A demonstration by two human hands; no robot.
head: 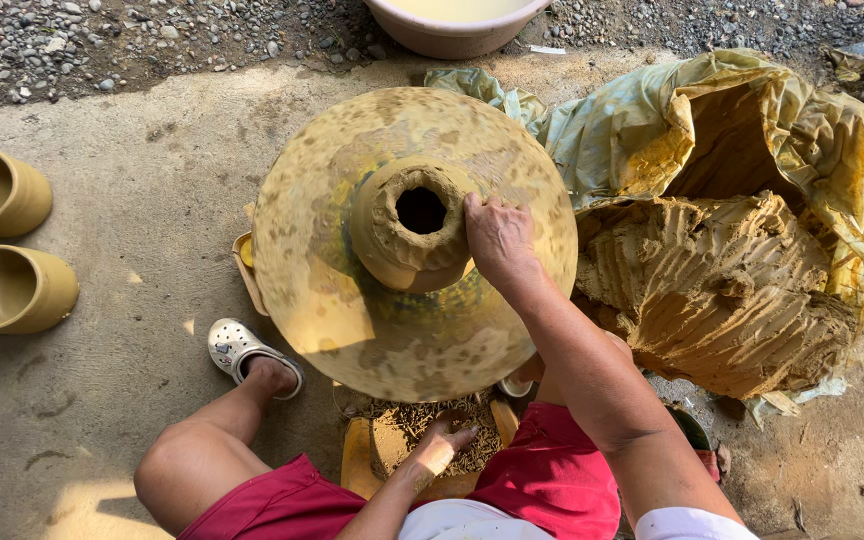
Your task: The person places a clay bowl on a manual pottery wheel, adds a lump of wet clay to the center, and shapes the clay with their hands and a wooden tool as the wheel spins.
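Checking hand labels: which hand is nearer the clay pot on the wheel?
Right. The right hand touches the clay pot at its rim; the left hand is below the wheel.

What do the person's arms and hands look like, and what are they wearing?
Both arms are bare from the elbow down, with no gloves, rings or watch showing. The right hand has clay smudges on its fingers. The left hand is dusted with pale dried clay across the knuckles. A white sleeve edge shows at the right upper arm. The person also wears red shorts and a white clog.
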